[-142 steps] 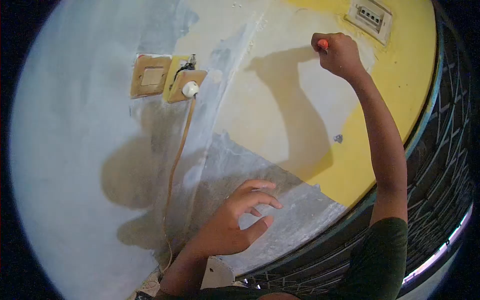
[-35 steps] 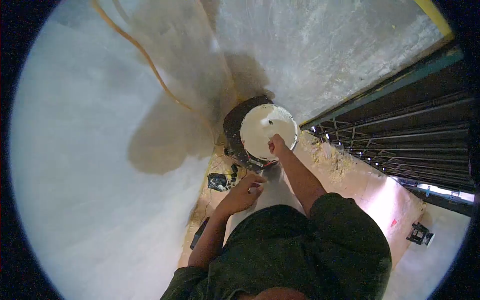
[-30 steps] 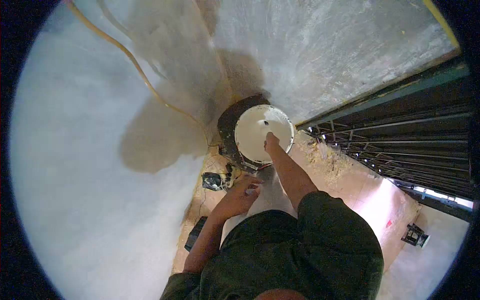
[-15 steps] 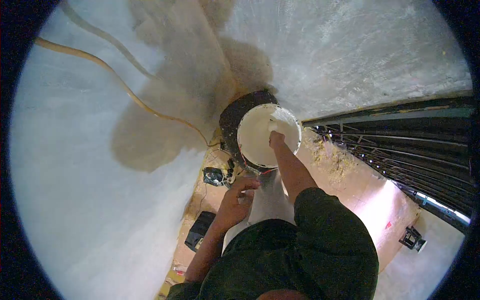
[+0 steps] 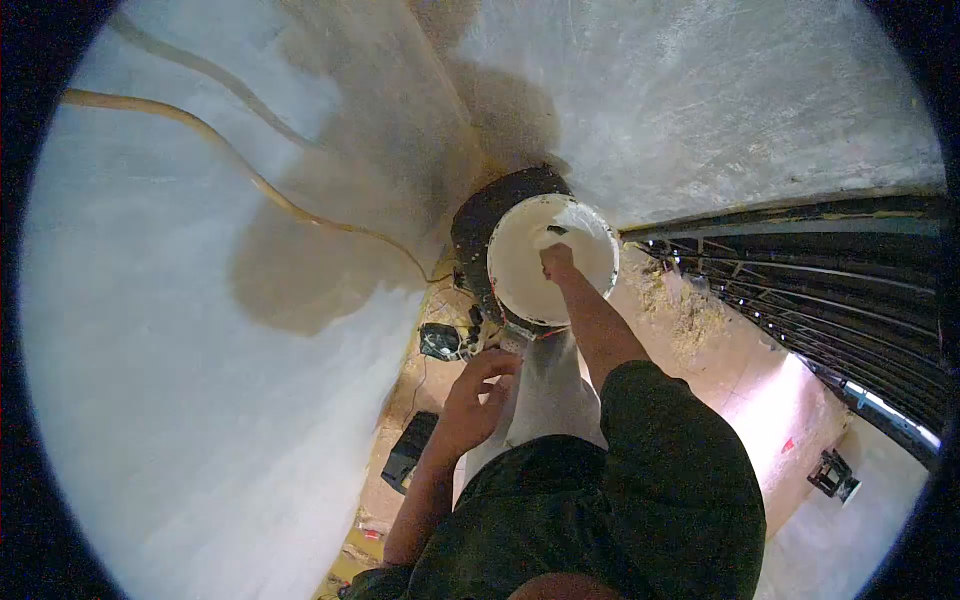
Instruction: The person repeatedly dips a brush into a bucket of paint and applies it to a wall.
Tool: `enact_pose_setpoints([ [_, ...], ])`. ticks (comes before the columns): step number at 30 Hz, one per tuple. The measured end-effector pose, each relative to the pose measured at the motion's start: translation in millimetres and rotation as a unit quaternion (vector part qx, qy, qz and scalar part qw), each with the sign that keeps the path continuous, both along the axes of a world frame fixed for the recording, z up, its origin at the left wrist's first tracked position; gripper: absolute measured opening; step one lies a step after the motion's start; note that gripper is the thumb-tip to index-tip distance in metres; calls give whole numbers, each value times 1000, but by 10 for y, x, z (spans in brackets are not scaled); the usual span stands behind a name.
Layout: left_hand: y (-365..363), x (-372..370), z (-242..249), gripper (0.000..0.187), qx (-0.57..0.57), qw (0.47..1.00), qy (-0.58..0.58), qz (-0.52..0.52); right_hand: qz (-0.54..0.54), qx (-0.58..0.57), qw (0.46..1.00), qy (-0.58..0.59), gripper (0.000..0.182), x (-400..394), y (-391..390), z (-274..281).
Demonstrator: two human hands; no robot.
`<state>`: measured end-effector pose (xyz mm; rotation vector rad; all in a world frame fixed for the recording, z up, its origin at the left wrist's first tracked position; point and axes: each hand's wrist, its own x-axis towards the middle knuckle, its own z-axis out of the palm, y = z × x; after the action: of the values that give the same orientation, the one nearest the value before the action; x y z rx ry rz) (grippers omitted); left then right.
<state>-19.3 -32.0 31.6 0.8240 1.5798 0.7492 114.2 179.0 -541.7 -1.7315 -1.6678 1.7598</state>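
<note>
The bucket (image 5: 552, 262) of white paint stands against the wall (image 5: 200, 350). Over it, the right hand (image 5: 557, 262) is closed on a tool, barely visible. Below the bucket, the left hand (image 5: 472, 405) is loosely curled, empty

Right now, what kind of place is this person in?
Probably a room being plastered or repainted. The wall is patchy white and bare grey, the right hand reaches into a bucket of white stuff, and a loose cable trails down the wall.
</note>
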Motion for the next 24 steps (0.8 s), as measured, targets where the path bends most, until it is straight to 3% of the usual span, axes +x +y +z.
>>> enact_pose_setpoints([
  [1,-26,6,16,30,4,1000,-7,4,61,44,994,-85,8,-66,2,-17],
  [2,-48,19,27,30,3,1000,-5,3,61,43,994,-83,8,20,50,510],
  [3,-71,35,38,26,1,1000,-14,11,-70,-92,993,7,9,0,38,1138],
  [4,-90,49,45,22,1,1000,-22,18,-198,-221,950,96,11,-172,91,1806],
  [5,-110,56,60,22,2,1000,-21,17,-198,-221,950,98,11,-52,79,1494],
  [7,-145,64,87,22,-13,1000,-16,11,-12,-39,983,181,19,-94,163,732],
  [8,-180,75,73,22,-11,1000,-15,9,-12,-37,982,183,19,7,142,1096],
  [9,-225,90,44,25,-9,1000,-13,3,-162,-176,943,230,21,-24,134,1524],
  [10,-262,108,36,29,-7,1000,-12,-3,-303,-307,862,267,23,-230,171,1963],
  [13,-323,158,81,28,6,1000,-24,-11,-281,-297,888,210,24,-281,152,2457],
  [20,-336,233,162,26,26,999,-13,-21,-207,-280,898,269,17,-33,-119,2756],
  [22,-333,234,193,26,48,998,-20,-23,-201,-295,828,432,14,115,-246,2844],
  [24,-340,223,99,26,50,998,-37,-16,-202,-295,813,459,13,195,-373,2998],
])
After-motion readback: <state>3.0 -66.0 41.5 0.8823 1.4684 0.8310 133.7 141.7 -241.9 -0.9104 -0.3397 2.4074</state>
